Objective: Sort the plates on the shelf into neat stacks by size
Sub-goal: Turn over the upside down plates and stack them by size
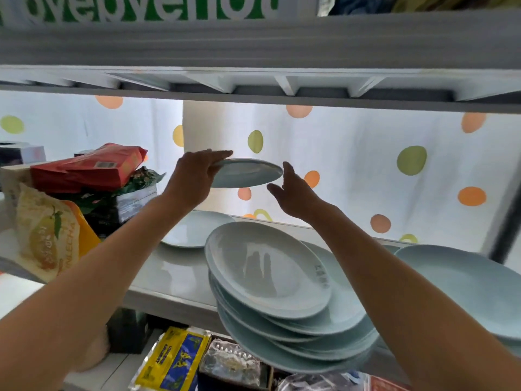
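My left hand (194, 176) holds a small pale blue plate (248, 173) by its left rim, raised in the air above the shelf. My right hand (293, 190) is open beside the plate's right edge, fingers relaxed, close to the rim; whether it touches is unclear. Below, a stack of several larger pale blue plates (270, 272) sits uneven at the front of the white shelf (174, 275). A single small plate (194, 230) lies flat behind the stack on the left. Another large plate (462, 283) rests at the right.
Snack bags and a red packet (87, 167) crowd the shelf's left end, with a yellow fruit bag (48, 235) in front. The shelf above (253, 80) hangs low over my hands. A dotted white curtain (366, 165) forms the back. Packets (174, 359) fill the shelf below.
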A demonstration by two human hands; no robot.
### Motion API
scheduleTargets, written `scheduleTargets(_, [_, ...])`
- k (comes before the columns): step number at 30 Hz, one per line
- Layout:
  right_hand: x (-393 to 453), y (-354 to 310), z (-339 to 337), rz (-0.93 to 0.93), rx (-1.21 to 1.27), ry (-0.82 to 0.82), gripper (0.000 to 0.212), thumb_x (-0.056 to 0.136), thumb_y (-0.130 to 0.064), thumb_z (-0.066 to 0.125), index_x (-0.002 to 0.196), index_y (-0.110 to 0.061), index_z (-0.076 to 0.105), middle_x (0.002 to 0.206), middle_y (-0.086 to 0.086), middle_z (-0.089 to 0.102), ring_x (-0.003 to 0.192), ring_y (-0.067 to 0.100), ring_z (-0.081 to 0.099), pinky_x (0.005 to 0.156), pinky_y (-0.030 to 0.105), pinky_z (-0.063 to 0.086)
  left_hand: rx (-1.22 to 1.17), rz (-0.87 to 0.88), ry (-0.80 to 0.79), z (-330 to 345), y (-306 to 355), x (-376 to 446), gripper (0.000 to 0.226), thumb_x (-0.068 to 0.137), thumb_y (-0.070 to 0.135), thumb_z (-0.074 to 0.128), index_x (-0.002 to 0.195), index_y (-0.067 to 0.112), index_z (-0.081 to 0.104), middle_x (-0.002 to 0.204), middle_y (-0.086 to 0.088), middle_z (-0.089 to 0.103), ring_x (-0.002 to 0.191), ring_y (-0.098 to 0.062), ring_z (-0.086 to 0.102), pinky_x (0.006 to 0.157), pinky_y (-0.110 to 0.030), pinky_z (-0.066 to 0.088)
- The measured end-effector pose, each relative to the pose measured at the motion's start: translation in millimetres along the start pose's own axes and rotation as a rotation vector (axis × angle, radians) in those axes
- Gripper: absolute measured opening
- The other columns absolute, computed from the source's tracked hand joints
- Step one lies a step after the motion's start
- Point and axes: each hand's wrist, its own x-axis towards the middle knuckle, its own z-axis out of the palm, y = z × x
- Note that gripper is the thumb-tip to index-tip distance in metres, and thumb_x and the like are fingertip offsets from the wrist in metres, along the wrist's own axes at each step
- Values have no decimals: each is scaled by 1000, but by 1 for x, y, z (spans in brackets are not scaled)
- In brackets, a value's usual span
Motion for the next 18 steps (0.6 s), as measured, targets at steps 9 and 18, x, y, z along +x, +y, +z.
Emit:
scheduleTargets(9, [-34,55,-68,-79,-7,376,18,97,-16,41,96,-6,57,85,13,70,80,37,64,73,45,51,-166,-57,-119,-5,92,20,24,88,20,58,97,3,72,89,-21,69,83,-34,61,71,-33,42])
scheduleTargets(18, [-106,109,-134,85,154,432,15,95,-18,52,109,-15,54,69,17,65,61,22,53,58,27,40,-554,-233,-331,31,161,35,31,74,8,76,104,5,66,83,-15,66,66,-25,58,57,-27,47])
